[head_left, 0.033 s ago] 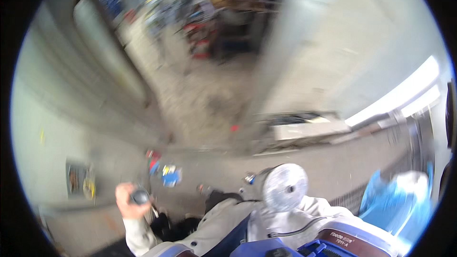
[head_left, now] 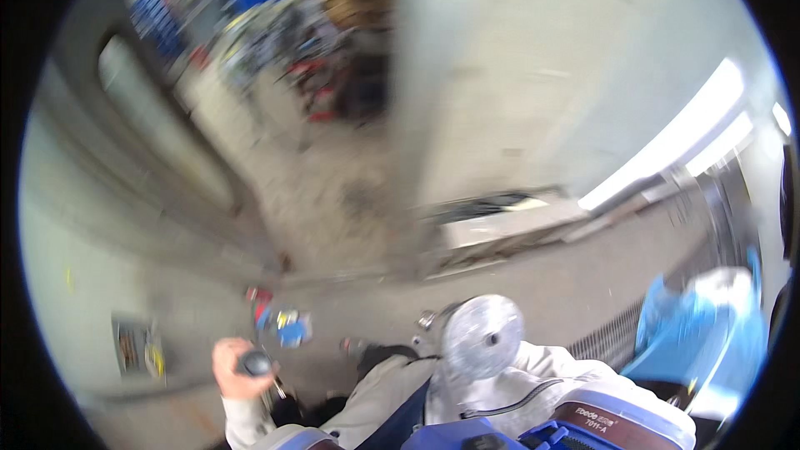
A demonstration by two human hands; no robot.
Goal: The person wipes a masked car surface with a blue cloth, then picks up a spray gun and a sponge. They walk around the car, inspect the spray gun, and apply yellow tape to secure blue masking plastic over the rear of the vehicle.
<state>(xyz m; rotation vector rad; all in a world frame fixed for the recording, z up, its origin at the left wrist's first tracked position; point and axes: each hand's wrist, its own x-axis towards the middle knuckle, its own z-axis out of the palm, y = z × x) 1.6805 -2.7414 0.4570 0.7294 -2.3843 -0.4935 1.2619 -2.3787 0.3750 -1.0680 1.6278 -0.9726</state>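
Note:
My left hand [head_left: 232, 364], at the lower left, is closed around a dark round-ended object [head_left: 255, 363]. Its exact kind is blurred. A thin light piece shows just below that grip. In front of my jacket [head_left: 400, 396] is a silvery cylinder with a round, scuffed top [head_left: 482, 338] and a small dark hole in its middle. Pale sleeve cloth shows beside this cylinder, but my right hand and its fingers are hidden from view. Blue and clear mask parts [head_left: 617, 417] cover the bottom edge.
A doorway opens ahead, with a grey door [head_left: 175, 133] at its left. Cluttered red and dark equipment [head_left: 317, 87] stands beyond. Blue and red packets [head_left: 293, 333] lie on the floor. Right are a floor grating [head_left: 612, 346], a blue bag [head_left: 696, 329] and a long pale box [head_left: 508, 221].
The view has swung, so the doorway and clutter sit further left and lower. My left hand has shifted slightly right and down in the picture, still holding the dark object.

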